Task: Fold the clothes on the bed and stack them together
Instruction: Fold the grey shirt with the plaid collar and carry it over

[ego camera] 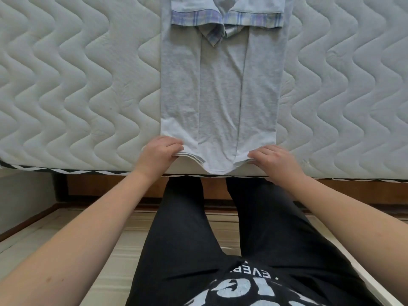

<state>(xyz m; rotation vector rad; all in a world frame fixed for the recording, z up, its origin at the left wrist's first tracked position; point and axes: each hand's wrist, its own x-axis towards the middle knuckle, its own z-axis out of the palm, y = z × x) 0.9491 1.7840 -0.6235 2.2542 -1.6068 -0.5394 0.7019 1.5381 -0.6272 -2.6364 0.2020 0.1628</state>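
Both hands pinch the hem of the soft grey shirt [220, 89], left hand [160, 152] at its left corner and right hand [273, 157] at its right, the long narrow shirt lying flat, sides and plaid-cuffed sleeves folded inward, on the wavy-quilted mattress [77, 85].

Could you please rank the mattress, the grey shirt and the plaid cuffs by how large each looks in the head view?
1. Mattress, the largest, though cut off by the frame.
2. Grey shirt, its top also cut off.
3. Plaid cuffs, the smallest; the pair look about alike in size.
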